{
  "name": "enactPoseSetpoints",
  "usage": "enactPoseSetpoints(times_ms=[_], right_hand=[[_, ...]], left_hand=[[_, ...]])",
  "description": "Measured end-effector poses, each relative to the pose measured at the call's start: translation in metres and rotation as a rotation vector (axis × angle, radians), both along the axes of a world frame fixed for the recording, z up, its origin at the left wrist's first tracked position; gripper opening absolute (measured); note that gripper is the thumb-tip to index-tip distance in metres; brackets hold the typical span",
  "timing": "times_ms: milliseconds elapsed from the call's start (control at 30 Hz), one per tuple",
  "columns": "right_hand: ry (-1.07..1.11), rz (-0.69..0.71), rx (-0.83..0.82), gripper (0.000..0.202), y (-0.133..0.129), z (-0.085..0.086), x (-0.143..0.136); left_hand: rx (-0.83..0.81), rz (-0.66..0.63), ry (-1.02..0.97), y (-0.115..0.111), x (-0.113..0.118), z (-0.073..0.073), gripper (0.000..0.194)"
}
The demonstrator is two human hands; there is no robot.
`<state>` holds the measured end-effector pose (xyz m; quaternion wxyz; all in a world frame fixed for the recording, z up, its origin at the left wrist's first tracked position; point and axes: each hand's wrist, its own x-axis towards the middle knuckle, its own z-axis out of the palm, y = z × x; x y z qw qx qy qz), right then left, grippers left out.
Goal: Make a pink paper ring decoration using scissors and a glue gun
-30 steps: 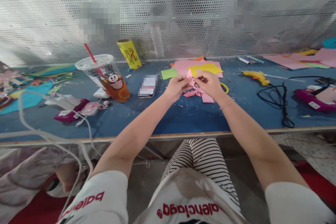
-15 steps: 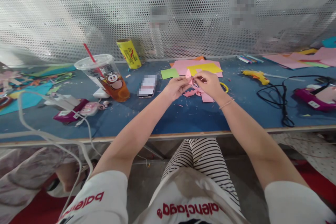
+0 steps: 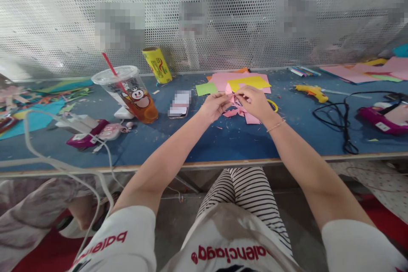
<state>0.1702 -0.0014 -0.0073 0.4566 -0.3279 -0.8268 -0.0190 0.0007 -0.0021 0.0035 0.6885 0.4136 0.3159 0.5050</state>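
Center frame, the left hand and right hand each keep a closed grip on a folded pink paper; fingers hide its lower part. Below them, bare desk runs to its front edge. The phone lies left, well apart. Purple case, right, is cut off.

The phone is lying between the cup (at its left) and the paper sheets.
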Motion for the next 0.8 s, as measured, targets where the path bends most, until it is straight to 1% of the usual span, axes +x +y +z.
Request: enactPoseSetpoints(times_ms=[167,333,533,667,800], right_hand=[[-0.062,0.013,0.069,0.02,-0.0015,0.0019,0.0034],[-0.119,0.01,0.124,0.025,-0.0012,0.0017,0.0062],[-0.196,0.002,0.11,0.029,0.0004,-0.0006,0.0089],[-0.255,0.004,0.123,0.03,-0.0014,0.0026,0.0098],[-0.271,-0.003,0.155,0.031,-0.0039,0.0052,0.0101]], left_hand=[[-0.007,0.04,-0.023,-0.0004,-0.0002,0.0008,0.008],[0.009,0.04,-0.003,-0.0019,0.0003,0.0017,0.008],[0.025,0.039,0.01,-0.0012,0.0,0.0003,0.009],[0.009,0.039,0.017,0.0003,-0.0002,-0.0002,0.009],[0.014,0.034,-0.019,-0.0007,-0.0003,0.0015,0.009]])
